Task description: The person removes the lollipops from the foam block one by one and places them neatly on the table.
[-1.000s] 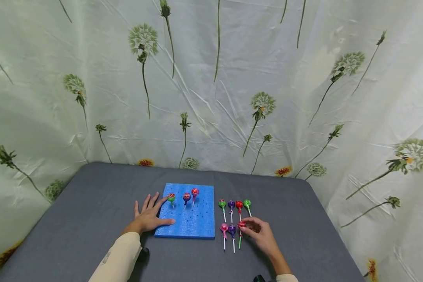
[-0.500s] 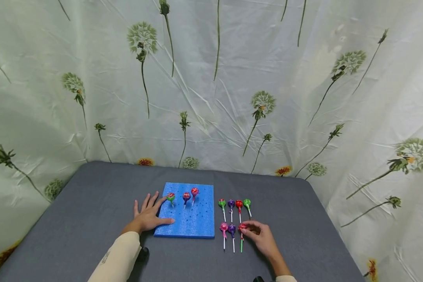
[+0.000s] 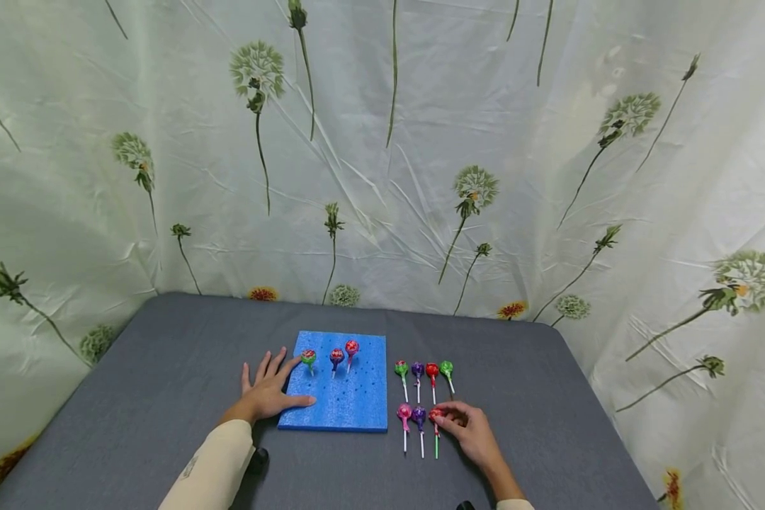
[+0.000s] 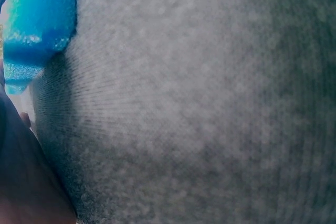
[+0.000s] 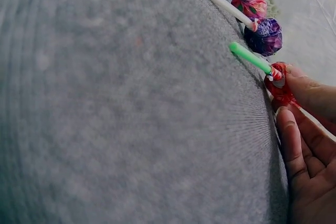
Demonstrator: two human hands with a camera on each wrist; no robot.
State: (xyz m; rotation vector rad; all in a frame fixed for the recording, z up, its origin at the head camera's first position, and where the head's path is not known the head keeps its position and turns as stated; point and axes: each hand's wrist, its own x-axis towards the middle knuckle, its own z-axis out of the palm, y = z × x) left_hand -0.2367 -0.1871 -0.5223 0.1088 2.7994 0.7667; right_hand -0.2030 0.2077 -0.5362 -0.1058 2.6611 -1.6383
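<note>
My left hand [image 3: 268, 394] lies with fingers spread on the left edge of a blue foam board [image 3: 363, 407] dotted with small holes. Three lollipops stand upright in the board: a green one [image 3: 309, 357], a dark purple-and-red one [image 3: 336, 356] and a red one [image 3: 352, 348]. To the board's right, my right hand [image 3: 474, 433] pinches the head of a red lollipop with a green stick [image 5: 278, 80] between thumb and fingers, down at the table. Beside it lie a purple lollipop [image 3: 419, 416] and a pink lollipop [image 3: 404, 413], white sticks toward me.
Behind these is a row of lollipops: green with red [image 3: 401, 368], purple [image 3: 418, 369], red [image 3: 432, 370] and bright green [image 3: 446, 368]. A grey cloth covers the table [image 3: 535, 397]. A dandelion-print curtain [image 3: 382, 212] hangs along its far edge.
The right hand has shifted slightly toward me with the red lollipop, whose green stick now lies straighter, in line with its neighbours. The left hand has stayed on the board.
</note>
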